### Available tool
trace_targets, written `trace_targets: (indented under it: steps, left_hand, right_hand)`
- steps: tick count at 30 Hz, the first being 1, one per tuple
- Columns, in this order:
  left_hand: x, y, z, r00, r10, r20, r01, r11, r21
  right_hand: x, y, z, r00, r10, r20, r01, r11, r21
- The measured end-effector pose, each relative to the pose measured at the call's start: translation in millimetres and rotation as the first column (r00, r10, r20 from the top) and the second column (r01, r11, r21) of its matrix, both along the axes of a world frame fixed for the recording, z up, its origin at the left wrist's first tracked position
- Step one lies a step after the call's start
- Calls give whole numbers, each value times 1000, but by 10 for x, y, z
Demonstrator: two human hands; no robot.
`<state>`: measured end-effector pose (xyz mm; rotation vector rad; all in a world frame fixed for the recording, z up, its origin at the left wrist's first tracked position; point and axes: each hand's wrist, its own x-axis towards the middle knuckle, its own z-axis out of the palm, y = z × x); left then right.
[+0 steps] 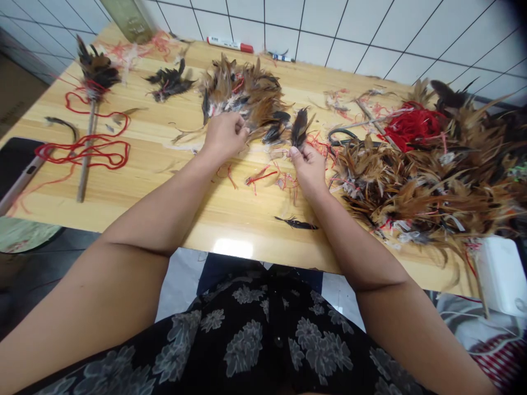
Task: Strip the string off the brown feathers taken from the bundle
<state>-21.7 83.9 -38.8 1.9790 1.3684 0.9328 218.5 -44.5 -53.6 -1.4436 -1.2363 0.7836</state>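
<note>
Between the thumb and fingers of my right hand (309, 167) a small tuft of dark feathers (301, 127) stands upright, tips pointing away from me. My left hand (226, 134) reaches to the front edge of a heap of brown feathers (247, 90). Its fingers are curled together, and what they pinch, if anything, is hidden. Short red string scraps (261, 176) lie on the wooden table (164, 203) between my hands. On the left rests a stick (87, 156) with dark feathers (97, 71) bound at its far end, and red cord (86, 151) loops across it.
A large feather pile (428, 186) covers the right side, with a red string bundle (414, 126) on it. Two markers (230, 44) lie by the tiled wall (321, 27). A phone (20, 164) sits at the left edge, a white box (502, 274) at the right.
</note>
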Motion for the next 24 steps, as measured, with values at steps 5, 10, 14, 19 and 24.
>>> trace_targets:
  steps: [5, 10, 14, 19, 24]
  left_hand:
    - [-32, -121, 175, 999, 15, 39, -15, 1000, 4]
    - [191, -468, 391, 991, -132, 16, 130, 987, 94]
    - [329, -471, 320, 984, -177, -18, 178, 984, 1]
    - [377, -262, 55, 987, -153, -48, 156, 986, 66]
    - [405, -129, -130, 989, -118, -90, 135, 967, 216]
  right_hand:
    - [-7, 12, -16, 1000, 4, -1, -4, 1000, -8]
    - [-2, 7, -11, 1000, 13, -7, -13, 1000, 1]
    - [7, 6, -14, 1000, 18, 22, -18, 1000, 3]
    - [3, 26, -64, 998, 19, 62, -21, 999, 25]
    - [-4, 30, -71, 998, 9, 68, -11, 1000, 27]
